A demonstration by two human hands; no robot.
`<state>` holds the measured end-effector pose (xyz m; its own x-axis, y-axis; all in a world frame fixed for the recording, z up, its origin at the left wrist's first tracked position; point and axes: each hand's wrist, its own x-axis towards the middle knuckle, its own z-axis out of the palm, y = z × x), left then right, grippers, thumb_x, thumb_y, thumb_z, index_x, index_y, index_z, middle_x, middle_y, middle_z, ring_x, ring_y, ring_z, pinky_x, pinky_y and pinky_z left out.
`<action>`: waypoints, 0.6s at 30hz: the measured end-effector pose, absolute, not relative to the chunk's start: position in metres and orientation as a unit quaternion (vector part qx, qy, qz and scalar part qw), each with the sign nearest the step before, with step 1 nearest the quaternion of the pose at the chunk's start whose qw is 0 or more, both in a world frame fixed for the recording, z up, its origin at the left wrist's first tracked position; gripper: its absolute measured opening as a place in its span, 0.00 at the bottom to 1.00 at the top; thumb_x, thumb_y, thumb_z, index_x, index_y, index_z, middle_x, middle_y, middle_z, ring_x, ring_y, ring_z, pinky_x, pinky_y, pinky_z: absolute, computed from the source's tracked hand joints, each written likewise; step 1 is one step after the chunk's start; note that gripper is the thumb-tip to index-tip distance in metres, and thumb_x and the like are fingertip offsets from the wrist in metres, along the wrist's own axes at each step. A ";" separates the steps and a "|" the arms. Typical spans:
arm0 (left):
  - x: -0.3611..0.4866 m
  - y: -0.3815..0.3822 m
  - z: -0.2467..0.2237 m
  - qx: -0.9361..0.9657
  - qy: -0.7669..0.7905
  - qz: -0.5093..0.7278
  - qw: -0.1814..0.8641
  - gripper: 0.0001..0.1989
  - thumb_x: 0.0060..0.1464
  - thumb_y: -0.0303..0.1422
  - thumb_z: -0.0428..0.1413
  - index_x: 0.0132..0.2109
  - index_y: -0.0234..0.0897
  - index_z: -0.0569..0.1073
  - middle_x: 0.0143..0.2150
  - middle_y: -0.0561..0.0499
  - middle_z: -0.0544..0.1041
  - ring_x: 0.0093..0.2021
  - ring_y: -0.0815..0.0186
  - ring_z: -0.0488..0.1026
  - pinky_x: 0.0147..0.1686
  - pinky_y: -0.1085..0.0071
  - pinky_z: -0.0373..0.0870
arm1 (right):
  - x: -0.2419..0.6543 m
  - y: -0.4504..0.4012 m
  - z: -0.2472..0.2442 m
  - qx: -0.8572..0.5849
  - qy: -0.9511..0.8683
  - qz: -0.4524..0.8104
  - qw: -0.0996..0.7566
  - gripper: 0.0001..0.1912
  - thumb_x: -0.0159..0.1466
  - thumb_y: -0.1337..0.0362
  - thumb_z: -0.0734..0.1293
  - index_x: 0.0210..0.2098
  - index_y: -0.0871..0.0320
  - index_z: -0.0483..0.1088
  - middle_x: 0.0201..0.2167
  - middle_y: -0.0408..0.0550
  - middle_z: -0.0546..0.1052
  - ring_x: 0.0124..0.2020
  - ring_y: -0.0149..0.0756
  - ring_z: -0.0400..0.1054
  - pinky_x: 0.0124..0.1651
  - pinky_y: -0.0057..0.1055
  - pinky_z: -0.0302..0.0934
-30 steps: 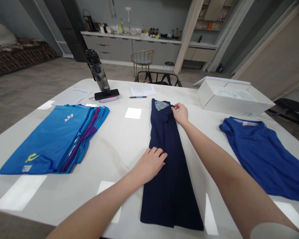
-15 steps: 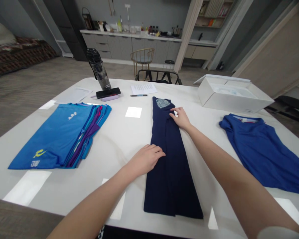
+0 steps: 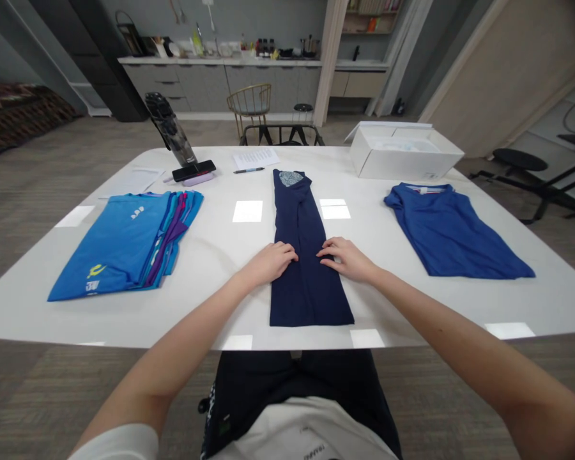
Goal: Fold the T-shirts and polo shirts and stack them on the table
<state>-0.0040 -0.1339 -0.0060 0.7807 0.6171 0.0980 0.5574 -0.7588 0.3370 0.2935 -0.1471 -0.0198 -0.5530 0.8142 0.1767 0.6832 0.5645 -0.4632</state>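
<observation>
A navy shirt, folded into a long narrow strip, lies lengthwise in front of me. Its patterned grey neck area points to the far side. My left hand rests on the strip's left edge, fingers laid over the cloth. On the opposite edge is my right hand, with thumb and fingers apart and the tips touching the fabric. Neither hand grips the cloth. To the left sits a stack of folded blue and purple shirts. A royal blue shirt lies flat, partly folded, to the right.
A white box with its lid raised stands at the back right of the white table. At the back left are a dark bottle, a phone, papers and a pen. Chairs stand beyond the far edge.
My right hand has slid nearer along the shirt's right edge, from beside the neck to about level with my left hand. The view has shifted, showing more of the near table edge.
</observation>
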 end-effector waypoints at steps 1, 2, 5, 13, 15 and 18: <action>-0.007 -0.139 -0.004 0.935 0.309 0.093 0.145 0.17 0.69 0.28 0.45 0.55 0.40 0.77 0.55 0.45 0.77 0.55 0.59 0.72 0.57 0.60 0.68 | 0.297 -0.158 -0.018 -0.424 -0.868 0.181 0.185 0.13 0.70 0.56 0.67 0.50 0.47 0.80 0.52 0.54 0.74 0.55 0.48 0.68 0.60 0.48 0.62; -0.011 -0.145 -0.002 0.938 0.303 0.086 0.148 0.17 0.69 0.28 0.46 0.55 0.40 0.77 0.56 0.45 0.76 0.56 0.59 0.72 0.58 0.60 0.68 | 0.302 -0.168 -0.016 -0.414 -0.871 0.190 0.184 0.13 0.70 0.57 0.66 0.49 0.48 0.80 0.52 0.54 0.74 0.55 0.48 0.68 0.60 0.48 0.62; -0.030 -0.168 0.001 0.941 0.286 0.080 0.164 0.21 0.65 0.22 0.46 0.55 0.41 0.79 0.58 0.45 0.76 0.58 0.60 0.72 0.60 0.61 0.68 | 0.315 -0.196 -0.013 -0.391 -0.872 0.228 0.187 0.14 0.71 0.62 0.64 0.45 0.48 0.82 0.51 0.53 0.75 0.54 0.46 0.69 0.59 0.45 0.64; -0.064 -0.224 -0.009 0.947 0.240 0.114 0.182 0.22 0.64 0.20 0.48 0.55 0.42 0.79 0.60 0.48 0.77 0.63 0.60 0.71 0.66 0.60 0.66 | 0.329 -0.236 -0.010 -0.377 -0.873 0.255 0.174 0.11 0.69 0.61 0.67 0.45 0.48 0.82 0.54 0.53 0.75 0.56 0.46 0.69 0.59 0.45 0.64; -0.063 -0.226 -0.011 0.944 0.238 0.128 0.189 0.17 0.67 0.25 0.50 0.53 0.42 0.80 0.58 0.47 0.79 0.62 0.59 0.72 0.64 0.60 0.67 | 0.328 -0.238 -0.010 -0.373 -0.875 0.254 0.175 0.10 0.69 0.61 0.68 0.44 0.50 0.82 0.54 0.54 0.75 0.55 0.46 0.69 0.59 0.46 0.64; -0.060 -0.223 -0.012 0.938 0.244 0.142 0.203 0.14 0.68 0.30 0.50 0.50 0.42 0.81 0.56 0.46 0.79 0.59 0.59 0.74 0.62 0.60 0.69 | 0.327 -0.237 -0.011 -0.367 -0.876 0.258 0.174 0.09 0.69 0.61 0.68 0.42 0.50 0.82 0.53 0.54 0.75 0.55 0.46 0.69 0.58 0.46 0.64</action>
